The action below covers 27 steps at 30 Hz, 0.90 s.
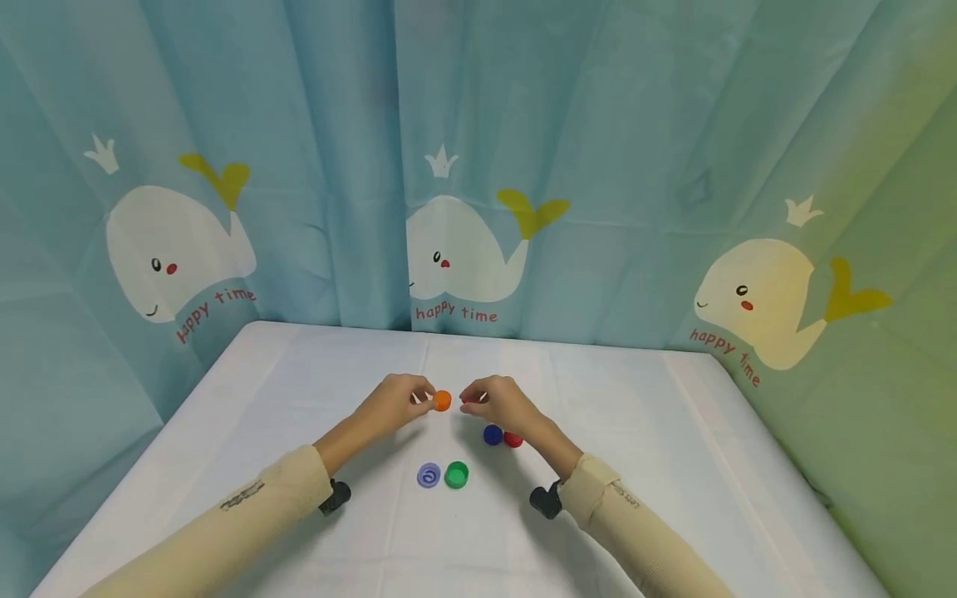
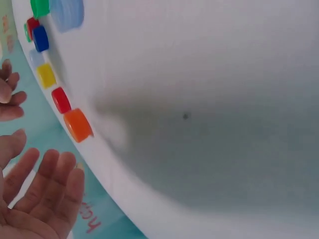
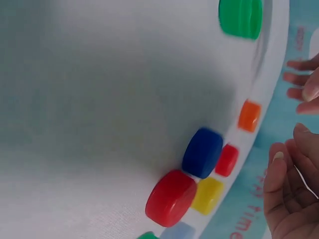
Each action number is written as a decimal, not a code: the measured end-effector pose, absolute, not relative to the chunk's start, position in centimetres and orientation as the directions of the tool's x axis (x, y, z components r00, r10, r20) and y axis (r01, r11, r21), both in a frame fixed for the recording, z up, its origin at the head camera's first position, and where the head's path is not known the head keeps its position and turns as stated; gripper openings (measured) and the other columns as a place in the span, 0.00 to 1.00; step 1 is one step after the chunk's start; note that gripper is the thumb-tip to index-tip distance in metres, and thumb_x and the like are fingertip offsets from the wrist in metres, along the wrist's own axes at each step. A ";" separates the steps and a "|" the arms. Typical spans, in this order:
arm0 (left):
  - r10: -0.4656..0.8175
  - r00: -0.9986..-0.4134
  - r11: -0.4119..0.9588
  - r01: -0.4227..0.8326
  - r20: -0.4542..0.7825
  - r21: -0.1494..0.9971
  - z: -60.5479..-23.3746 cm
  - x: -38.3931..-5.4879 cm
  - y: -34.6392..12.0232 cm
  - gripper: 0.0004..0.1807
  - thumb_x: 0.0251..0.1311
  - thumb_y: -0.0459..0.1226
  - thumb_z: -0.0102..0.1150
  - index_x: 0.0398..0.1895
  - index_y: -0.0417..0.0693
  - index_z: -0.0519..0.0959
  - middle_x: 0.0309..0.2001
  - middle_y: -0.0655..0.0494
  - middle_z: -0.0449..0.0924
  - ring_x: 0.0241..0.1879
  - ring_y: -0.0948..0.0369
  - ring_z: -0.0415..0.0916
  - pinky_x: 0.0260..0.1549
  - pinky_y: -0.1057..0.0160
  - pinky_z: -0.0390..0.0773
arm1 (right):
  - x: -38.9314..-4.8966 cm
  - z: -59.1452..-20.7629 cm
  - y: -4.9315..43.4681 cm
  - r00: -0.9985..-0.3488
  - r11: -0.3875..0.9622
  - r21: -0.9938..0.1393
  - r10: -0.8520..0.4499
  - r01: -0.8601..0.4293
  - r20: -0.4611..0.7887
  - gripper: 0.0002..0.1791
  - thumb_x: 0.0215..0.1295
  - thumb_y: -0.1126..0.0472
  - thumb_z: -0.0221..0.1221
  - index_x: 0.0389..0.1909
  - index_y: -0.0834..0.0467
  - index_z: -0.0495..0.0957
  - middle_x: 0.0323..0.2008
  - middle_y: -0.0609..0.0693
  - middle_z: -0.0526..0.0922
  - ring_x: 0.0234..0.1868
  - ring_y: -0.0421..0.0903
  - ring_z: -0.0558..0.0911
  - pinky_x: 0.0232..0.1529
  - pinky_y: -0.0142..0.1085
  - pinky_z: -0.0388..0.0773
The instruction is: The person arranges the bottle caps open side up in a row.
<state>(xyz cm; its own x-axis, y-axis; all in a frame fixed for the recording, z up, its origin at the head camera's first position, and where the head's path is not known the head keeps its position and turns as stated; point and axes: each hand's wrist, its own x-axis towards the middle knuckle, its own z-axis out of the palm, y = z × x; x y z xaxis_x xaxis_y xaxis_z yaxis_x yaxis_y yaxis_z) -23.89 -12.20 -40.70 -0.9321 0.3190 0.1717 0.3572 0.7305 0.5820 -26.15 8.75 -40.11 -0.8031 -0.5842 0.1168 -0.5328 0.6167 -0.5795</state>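
In the head view my left hand (image 1: 399, 400) hovers beside an orange bottle cap (image 1: 443, 400). The left wrist view shows that orange cap (image 2: 77, 125) standing on the table, apart from the loosely bent fingers. My right hand (image 1: 507, 403) hangs above the table, facing the left. Its relaxed fingers hold nothing in the right wrist view, where a small red cap (image 3: 227, 160) and a yellow cap (image 3: 208, 195) sit below. From the head, the right hand mostly hides both. A blue cap (image 1: 493, 434) and another red cap (image 1: 513, 439) lie under the right wrist.
Nearer the person, a light purple-blue cap (image 1: 429, 475) and a green cap (image 1: 457, 474) lie side by side. A white cloth covers the table (image 1: 635, 465). Curtains with printed whales (image 1: 463, 249) hang behind its far edge and along both sides.
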 end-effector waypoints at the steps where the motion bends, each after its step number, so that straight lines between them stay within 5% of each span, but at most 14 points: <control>1: 0.303 -0.939 0.731 0.340 0.165 0.592 -40.7 -24.3 -12.2 0.09 0.55 0.34 0.65 0.38 0.39 0.82 0.30 0.56 0.80 0.31 0.60 0.75 0.33 0.62 0.77 | -26.6 -40.2 8.6 -0.815 0.626 -0.586 -0.569 -0.515 0.108 0.11 0.59 0.64 0.64 0.41 0.65 0.82 0.34 0.50 0.83 0.34 0.43 0.79 0.34 0.28 0.77; 14: 0.204 -0.979 0.682 0.121 -0.029 0.721 -41.5 -27.0 -12.7 0.18 0.53 0.32 0.66 0.46 0.31 0.78 0.31 0.48 0.81 0.26 0.56 0.79 0.24 0.64 0.77 | -29.3 -41.5 5.8 -0.826 0.660 -0.589 -0.563 -0.467 0.024 0.13 0.58 0.66 0.63 0.44 0.65 0.81 0.36 0.52 0.82 0.35 0.44 0.79 0.38 0.31 0.76; 27: 0.207 -0.975 0.733 0.100 -0.081 0.673 -42.0 -27.6 -11.8 0.17 0.51 0.33 0.68 0.44 0.31 0.80 0.32 0.49 0.80 0.25 0.60 0.73 0.27 0.65 0.77 | -29.7 -42.2 5.1 -0.841 0.717 -0.545 -0.540 -0.434 -0.040 0.16 0.55 0.65 0.67 0.45 0.64 0.80 0.37 0.52 0.82 0.37 0.44 0.78 0.42 0.33 0.75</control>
